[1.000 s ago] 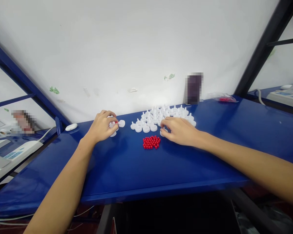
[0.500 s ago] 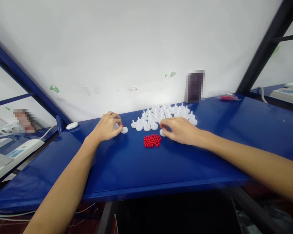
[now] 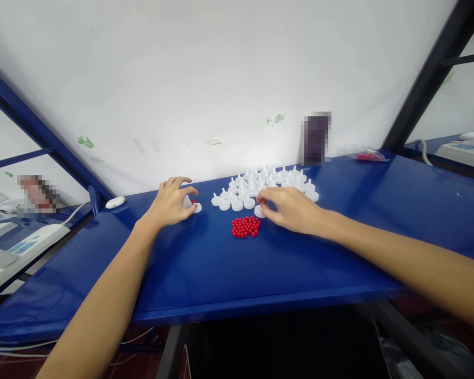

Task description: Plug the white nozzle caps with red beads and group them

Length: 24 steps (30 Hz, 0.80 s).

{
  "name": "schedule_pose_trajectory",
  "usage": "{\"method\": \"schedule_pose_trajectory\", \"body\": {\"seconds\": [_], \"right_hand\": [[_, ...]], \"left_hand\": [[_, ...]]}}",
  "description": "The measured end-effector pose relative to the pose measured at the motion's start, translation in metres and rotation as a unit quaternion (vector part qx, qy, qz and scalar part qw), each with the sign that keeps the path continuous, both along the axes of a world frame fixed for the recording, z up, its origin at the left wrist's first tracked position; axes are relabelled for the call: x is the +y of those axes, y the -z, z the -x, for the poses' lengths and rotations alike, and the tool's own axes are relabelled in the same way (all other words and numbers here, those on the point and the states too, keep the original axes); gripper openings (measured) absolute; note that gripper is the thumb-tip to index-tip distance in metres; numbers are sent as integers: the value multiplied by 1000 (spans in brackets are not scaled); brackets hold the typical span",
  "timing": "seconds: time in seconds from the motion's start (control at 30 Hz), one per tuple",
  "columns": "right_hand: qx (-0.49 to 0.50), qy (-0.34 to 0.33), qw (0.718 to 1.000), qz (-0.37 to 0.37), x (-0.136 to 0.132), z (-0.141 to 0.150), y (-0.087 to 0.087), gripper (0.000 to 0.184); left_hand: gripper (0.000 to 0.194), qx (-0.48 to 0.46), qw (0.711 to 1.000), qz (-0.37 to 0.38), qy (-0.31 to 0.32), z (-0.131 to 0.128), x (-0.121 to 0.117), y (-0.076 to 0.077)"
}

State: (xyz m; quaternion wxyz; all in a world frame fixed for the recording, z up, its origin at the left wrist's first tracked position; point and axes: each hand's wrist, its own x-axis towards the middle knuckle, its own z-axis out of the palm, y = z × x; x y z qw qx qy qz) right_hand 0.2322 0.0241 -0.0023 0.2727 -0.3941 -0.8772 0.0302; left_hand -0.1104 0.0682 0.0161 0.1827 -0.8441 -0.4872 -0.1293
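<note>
My left hand [image 3: 173, 202] rests at the left of the blue table with thumb and forefinger apart. Just at its thumb stands a white nozzle cap [image 3: 198, 208] with a small red tip [image 3: 193, 201]; more white shows behind the fingers, partly hidden. My right hand [image 3: 286, 207] is closed in a pinch on another white nozzle cap [image 3: 259, 211], whose spout the fingers hide. Between the hands sits a tight cluster of small red caps [image 3: 245, 227]. Behind them, several white nozzle caps [image 3: 248, 202] stand upright, spouts up.
The blue table [image 3: 229, 273] meets a white wall. A white oval case [image 3: 115, 202] lies at the left, and a clear bag with red pieces [image 3: 365, 155] at the back right. A blurred dark panel [image 3: 316, 138] leans on the wall. Metal posts flank both sides.
My left thumb and forefinger have spread apart, and the hand has shifted slightly left with the red-tipped cap beside it. My right hand keeps nearly the same place on its nozzle cap.
</note>
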Motion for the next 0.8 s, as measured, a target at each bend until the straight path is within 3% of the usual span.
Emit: {"method": "schedule_pose_trajectory", "body": {"seconds": [0.17, 0.33, 0.43, 0.53, 0.63, 0.8], "right_hand": [[33, 10, 999, -24, -1, 1, 1, 18], [82, 24, 995, -55, -3, 4, 1, 16], [115, 14, 992, -42, -3, 5, 1, 15], [104, 8, 994, -33, -2, 5, 1, 16], [36, 27, 999, -25, -1, 4, 1, 19], [-80, 92, 992, 15, -4, 2, -2, 28]], "left_hand": [[27, -19, 999, -15, 27, -3, -5, -6], [20, -112, 987, -37, 105, -37, -28, -14], [18, -145, 975, 0, 166, -69, -44, -11], [14, -121, 962, 78, 230, -93, -54, -2], [15, -110, 959, 121, 233, -98, -54, 5], [26, -61, 970, 149, 181, -85, -44, 9]]}}
